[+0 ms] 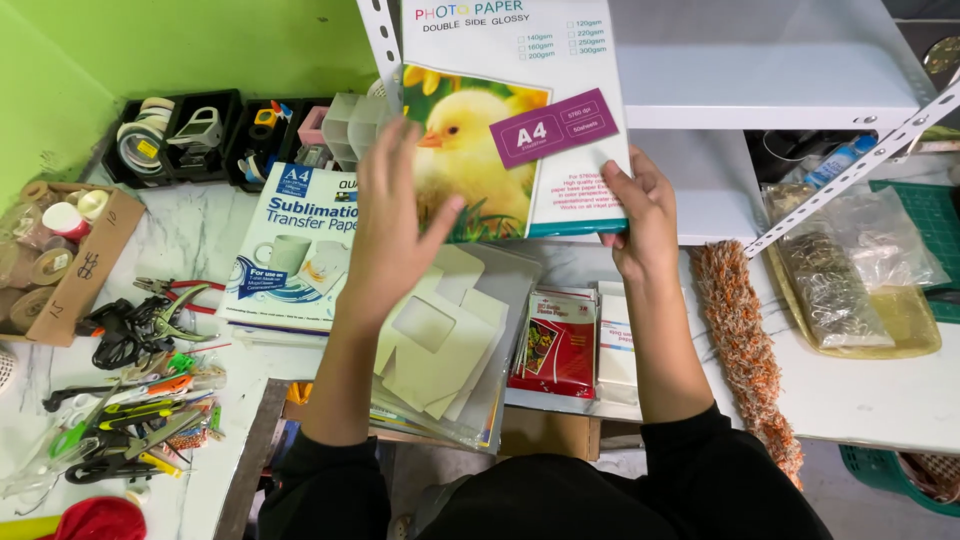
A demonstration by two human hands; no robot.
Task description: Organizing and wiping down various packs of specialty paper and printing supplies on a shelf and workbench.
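A white pack of glossy photo paper (520, 70) with a yellow chick picture and a purple label is held upright in front of the white shelf. My left hand (395, 215) lies flat on its front lower left, fingers spread. Gripping its lower right edge is my right hand (640, 215). Beneath the hands lie flat cream card cut-outs in a clear sleeve (440, 340). To the left is a blue-and-white pack of transfer paper (290, 250).
A red paper pack (555, 345) and a white pack (615, 345) lie under my right arm. Pliers, cutters and pens (140, 400) crowd the left. Black trays of tape rolls (175, 135) sit at the back. An orange duster (745, 350) and a yellow tray (900, 320) are at the right.
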